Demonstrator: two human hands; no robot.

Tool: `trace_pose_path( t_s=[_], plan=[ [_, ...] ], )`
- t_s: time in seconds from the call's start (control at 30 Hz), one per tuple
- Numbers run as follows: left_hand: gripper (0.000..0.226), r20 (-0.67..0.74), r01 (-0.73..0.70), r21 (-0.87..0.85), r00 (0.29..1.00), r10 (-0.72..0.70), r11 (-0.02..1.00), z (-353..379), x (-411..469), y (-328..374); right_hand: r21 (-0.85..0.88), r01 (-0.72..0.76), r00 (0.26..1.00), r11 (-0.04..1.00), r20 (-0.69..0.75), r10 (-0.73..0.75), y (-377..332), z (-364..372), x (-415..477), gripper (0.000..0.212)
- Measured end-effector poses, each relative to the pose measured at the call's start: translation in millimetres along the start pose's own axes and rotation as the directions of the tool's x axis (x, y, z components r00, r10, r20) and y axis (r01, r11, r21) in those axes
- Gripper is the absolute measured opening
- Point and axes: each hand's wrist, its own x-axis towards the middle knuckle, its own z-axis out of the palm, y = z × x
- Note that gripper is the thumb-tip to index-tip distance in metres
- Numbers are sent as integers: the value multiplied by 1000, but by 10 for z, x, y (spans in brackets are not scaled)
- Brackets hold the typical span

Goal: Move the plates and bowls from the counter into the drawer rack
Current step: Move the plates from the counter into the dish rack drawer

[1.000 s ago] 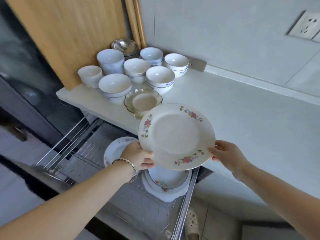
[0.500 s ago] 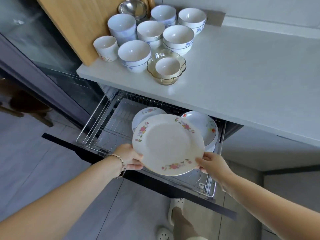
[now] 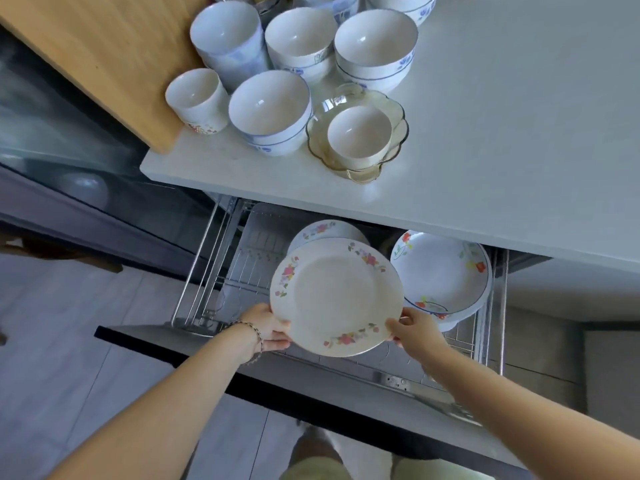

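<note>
Left hand [image 3: 268, 325] and right hand [image 3: 415, 329] pinch opposite rim edges of the round white floral-rimmed ceramic plate [image 3: 336, 296], lower than before, over the steel wire drawer rack [image 3: 249, 268], open wires left of both hands.

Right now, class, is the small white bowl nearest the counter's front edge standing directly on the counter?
No: the small white bowl sits inside the scalloped amber glass dish, which itself rests on the counter.

Glossy glazed plate [image 3: 336, 296] — shiny metal-wire drawer rack [image 3: 221, 271], matt pale counter [image 3: 502, 133], clear amber glass dish [image 3: 398, 109].
</note>
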Motion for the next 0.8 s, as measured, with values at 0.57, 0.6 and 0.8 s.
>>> trace_pose_path(
  t_s=[0.57,0.6,0.8],
  plan=[
    [29,64,-110,364,994,93,925,-554,1825,480,271,-150,940,951,-260,222,137,1284,1180,21],
    [28,75,-125,402,992,103,907,-524,1947,465,288,-157,930,945,-280,240,182,1323,1273,21],
    [33,6,-191,526,975,221,829,-317,2148,419,265,-172,896,949,-358,263,264,1351,1439,21]
  ],
)
